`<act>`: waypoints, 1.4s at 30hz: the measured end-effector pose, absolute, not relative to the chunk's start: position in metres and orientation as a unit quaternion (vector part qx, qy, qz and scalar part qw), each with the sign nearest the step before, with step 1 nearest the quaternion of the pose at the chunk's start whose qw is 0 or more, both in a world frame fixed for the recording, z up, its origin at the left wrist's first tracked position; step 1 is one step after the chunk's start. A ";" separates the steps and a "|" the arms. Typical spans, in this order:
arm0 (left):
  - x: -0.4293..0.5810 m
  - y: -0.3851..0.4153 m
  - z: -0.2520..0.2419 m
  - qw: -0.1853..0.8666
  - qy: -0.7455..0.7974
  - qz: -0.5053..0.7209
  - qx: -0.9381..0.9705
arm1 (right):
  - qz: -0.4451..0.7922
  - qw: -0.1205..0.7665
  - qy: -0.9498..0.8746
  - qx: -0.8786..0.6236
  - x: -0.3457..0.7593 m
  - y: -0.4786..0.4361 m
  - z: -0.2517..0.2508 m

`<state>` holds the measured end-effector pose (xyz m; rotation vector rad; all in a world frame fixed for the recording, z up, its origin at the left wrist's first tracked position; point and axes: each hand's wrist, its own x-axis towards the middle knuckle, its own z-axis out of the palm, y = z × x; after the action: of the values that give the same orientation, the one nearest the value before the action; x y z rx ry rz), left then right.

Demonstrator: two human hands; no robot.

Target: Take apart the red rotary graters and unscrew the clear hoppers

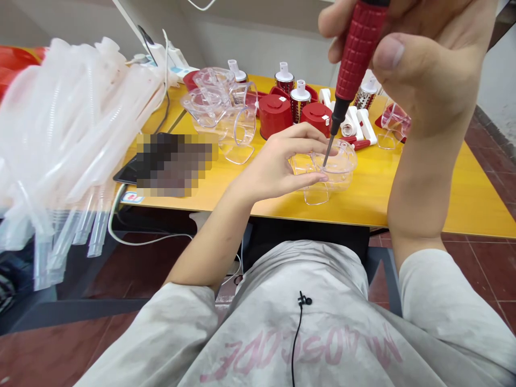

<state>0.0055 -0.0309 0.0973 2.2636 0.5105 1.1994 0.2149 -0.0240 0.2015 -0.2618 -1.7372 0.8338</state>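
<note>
My left hand (282, 164) is closed round a clear plastic housing (336, 174) that rests on the yellow table (463, 199). High in view, close to the camera, my right hand (419, 59) grips a red-handled screwdriver (357, 59) upright. Its thin metal tip points down into the top of the clear housing, right beside my left fingertips.
Behind the housing stand red caps (274, 114), metal grater drums (299, 99), white parts (365, 124) and more clear housings (220, 102). A bulky heap of clear plastic bags (60, 140) fills the left. A blurred dark item lies at the table's left edge. White cables hang below.
</note>
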 end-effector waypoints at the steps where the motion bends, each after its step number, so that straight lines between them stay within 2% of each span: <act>1: 0.005 -0.031 0.097 0.257 0.187 0.443 0.838 | 0.347 0.565 -0.741 -0.107 0.216 -0.024 0.200; 9: 0.003 -0.033 0.095 0.215 0.186 0.434 0.855 | 0.265 0.575 -0.771 -0.067 0.236 0.001 0.199; 14: 0.003 -0.033 0.096 0.212 0.183 0.433 0.857 | 0.159 0.512 -0.836 0.119 0.248 0.036 0.211; 16: 0.002 -0.034 0.097 0.212 0.191 0.428 0.858 | 0.126 0.481 -0.862 0.103 0.251 0.038 0.215; 19: 0.002 -0.034 0.098 0.212 0.195 0.423 0.859 | 0.109 0.489 -0.865 0.031 0.255 0.030 0.215; 25: 0.003 -0.038 0.103 0.222 0.186 0.425 0.857 | 0.298 0.594 -0.732 -0.149 0.249 -0.003 0.198; 28: 0.005 -0.042 0.105 0.236 0.195 0.423 0.853 | 0.345 0.588 -0.714 -0.163 0.242 -0.018 0.191; 33: 0.006 -0.041 0.102 0.227 0.201 0.440 0.845 | 0.306 0.588 -0.731 -0.161 0.244 -0.017 0.196; 38: -0.001 -0.031 0.096 0.211 0.191 0.433 0.856 | 0.193 0.494 -0.848 -0.019 0.257 0.004 0.214; 42: -0.005 -0.027 0.096 0.272 0.209 0.371 0.863 | 0.252 0.467 -0.845 -0.068 0.262 -0.006 0.217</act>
<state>-0.0050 -0.0275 0.0955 2.3244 0.5621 0.9983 0.2621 -0.0058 0.2168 -0.1678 -2.0731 0.6195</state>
